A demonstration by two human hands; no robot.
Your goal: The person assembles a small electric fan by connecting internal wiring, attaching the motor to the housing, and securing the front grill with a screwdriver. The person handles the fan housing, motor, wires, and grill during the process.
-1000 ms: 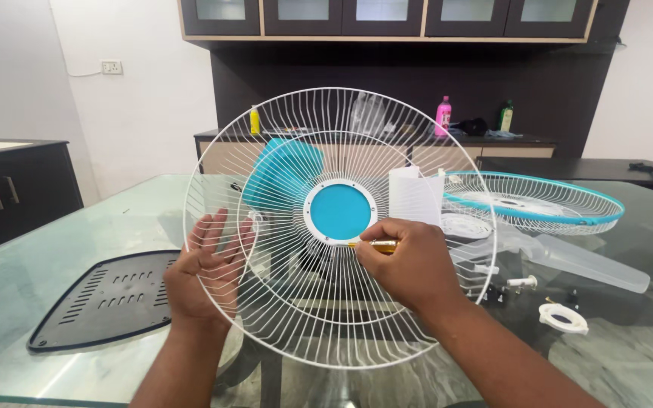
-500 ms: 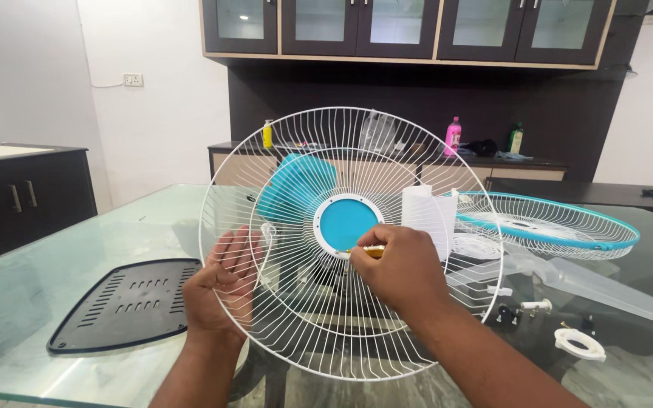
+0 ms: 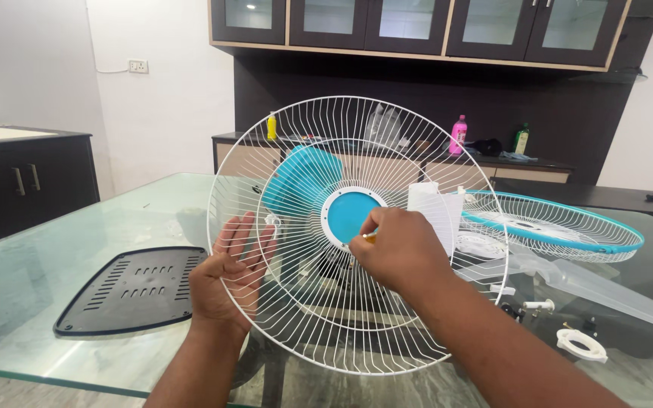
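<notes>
Above the near edge of a glass table (image 3: 77, 332), a round white wire fan guard (image 3: 296, 317) is held upright, its face turned toward the camera. It is made of thin radial spokes crossed by a few rings, with a flat turquoise disc (image 3: 349, 213) set in a white collar at the hub. The left hand (image 3: 230, 279) is laid open behind the guard's left side, palm against the wires and fingers spread, so that the mesh is steadied rather than clasped. The right hand (image 3: 400, 253) is closed narrowly on a small tool with a yellow handle (image 3: 370, 237), of which only a short end can be seen; that end is pointed left and slightly up at the lower right rim of the disc, the long axis lying close to horizontal.

Compared with the picture half a second before, the guard has been raised a little and the right hand has been drawn closer over the handle, so that less yellow is exposed; the left hand has stayed flat on the wires.

On the table to the left a dark, slotted plastic base plate (image 3: 134, 291) is lying flat. To the right a second guard with a turquoise rim (image 3: 561, 227) is lying flat, beside translucent fan blades (image 3: 598, 287) and a small white ring (image 3: 582, 344).
</notes>
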